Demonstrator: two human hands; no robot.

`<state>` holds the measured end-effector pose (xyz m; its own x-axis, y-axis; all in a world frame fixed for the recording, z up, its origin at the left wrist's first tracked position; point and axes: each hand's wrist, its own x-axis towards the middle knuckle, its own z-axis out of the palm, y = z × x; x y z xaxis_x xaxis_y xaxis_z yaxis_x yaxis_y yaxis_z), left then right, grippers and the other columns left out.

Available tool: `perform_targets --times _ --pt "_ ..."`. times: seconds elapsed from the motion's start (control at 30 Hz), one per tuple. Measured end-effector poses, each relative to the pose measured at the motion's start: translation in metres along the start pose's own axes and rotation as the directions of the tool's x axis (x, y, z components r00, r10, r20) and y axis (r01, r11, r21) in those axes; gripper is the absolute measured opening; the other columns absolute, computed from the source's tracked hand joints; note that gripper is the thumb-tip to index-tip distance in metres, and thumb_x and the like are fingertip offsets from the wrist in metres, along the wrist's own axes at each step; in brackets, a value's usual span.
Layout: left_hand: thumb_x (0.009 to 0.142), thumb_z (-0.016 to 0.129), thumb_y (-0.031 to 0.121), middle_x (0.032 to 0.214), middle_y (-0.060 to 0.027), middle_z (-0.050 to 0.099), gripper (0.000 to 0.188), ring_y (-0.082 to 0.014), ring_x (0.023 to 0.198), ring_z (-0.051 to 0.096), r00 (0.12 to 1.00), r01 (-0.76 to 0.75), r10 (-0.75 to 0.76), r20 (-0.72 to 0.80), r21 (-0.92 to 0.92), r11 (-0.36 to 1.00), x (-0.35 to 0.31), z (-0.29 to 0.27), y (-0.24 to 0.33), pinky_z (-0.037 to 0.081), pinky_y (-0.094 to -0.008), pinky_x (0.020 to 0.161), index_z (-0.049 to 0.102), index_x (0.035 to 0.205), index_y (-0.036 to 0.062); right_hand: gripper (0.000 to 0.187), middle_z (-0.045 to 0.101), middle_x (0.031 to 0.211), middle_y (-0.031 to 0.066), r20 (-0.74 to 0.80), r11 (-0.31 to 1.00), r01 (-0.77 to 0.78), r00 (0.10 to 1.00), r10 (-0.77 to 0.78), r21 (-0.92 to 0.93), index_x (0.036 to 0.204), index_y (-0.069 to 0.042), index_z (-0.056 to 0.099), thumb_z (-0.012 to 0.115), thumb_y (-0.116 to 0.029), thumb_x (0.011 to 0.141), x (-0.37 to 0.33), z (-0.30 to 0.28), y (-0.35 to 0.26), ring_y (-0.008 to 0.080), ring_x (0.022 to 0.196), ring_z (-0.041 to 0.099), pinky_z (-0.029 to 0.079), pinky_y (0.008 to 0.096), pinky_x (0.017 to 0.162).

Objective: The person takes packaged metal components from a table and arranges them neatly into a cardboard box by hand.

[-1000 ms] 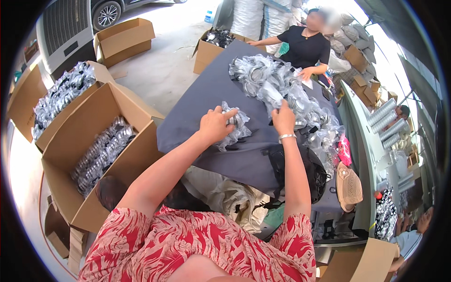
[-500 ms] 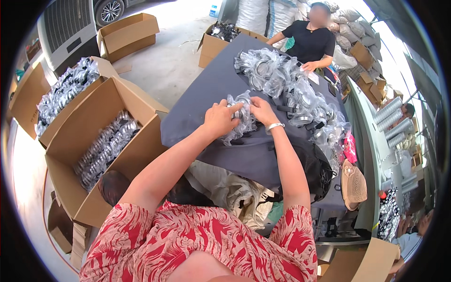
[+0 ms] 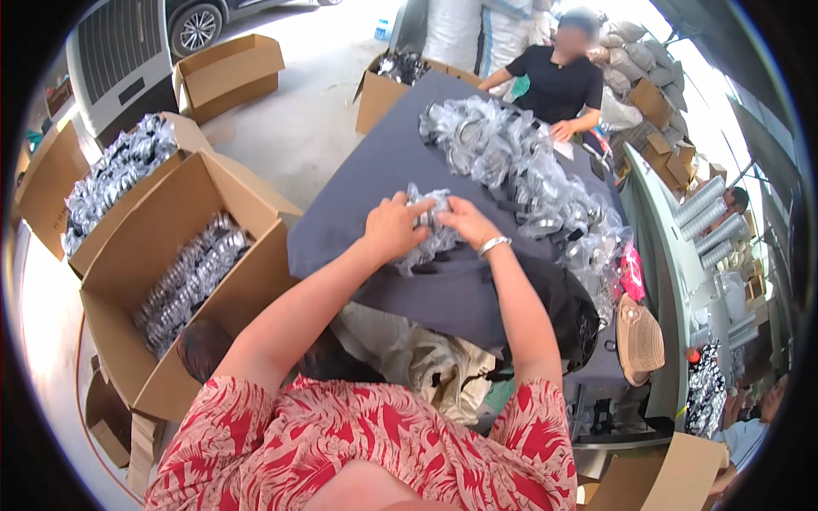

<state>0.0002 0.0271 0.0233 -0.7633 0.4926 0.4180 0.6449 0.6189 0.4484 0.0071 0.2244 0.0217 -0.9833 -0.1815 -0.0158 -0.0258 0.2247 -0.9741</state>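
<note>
So a clear-plastic-wrapped bundle of silver round pieces (image 3: 428,245) sits on the dark grey cloth-covered table (image 3: 341,200), left hand (image 3: 393,226) and right hand (image 3: 470,225) flanking it, probably for steadiness. Fingers touch it, can't tell if either's clamped tho.

The grey-draped table (image 3: 349,183) bears bagged metal pieces (image 3: 490,153) and a woven hat (image 3: 641,342).
</note>
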Motion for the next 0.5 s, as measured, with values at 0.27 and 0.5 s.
perform_targets --times 0.27,0.5 --pt "0.060 0.071 0.023 0.113 -0.0177 0.052 0.078 -0.0376 0.098 0.053 0.973 -0.021 -0.051 -0.224 -0.308 0.951 -0.012 0.003 -0.012 0.046 -0.0428 0.082 0.039 0.131 0.0118 0.025 0.056 0.093 0.0003 0.063 0.998 0.018 0.998 -0.014 -0.060 0.101 0.000 0.052 0.060 -0.016 0.084 -0.007 0.015 -0.012 0.0067 0.083 0.049 0.043 0.0244 0.075" --pt "0.061 0.075 0.033 0.114 -0.0183 0.053 0.082 -0.0344 0.109 0.049 0.986 0.128 -0.148 -0.071 -0.237 0.963 0.001 -0.003 -0.012 0.040 -0.0420 0.091 0.038 0.129 0.0064 0.028 0.055 0.086 -0.0015 0.072 0.999 0.036 0.997 -0.033 -0.037 0.096 0.001 0.053 0.065 -0.019 0.081 0.001 0.000 -0.009 0.0069 0.076 0.047 0.042 0.0237 0.070"
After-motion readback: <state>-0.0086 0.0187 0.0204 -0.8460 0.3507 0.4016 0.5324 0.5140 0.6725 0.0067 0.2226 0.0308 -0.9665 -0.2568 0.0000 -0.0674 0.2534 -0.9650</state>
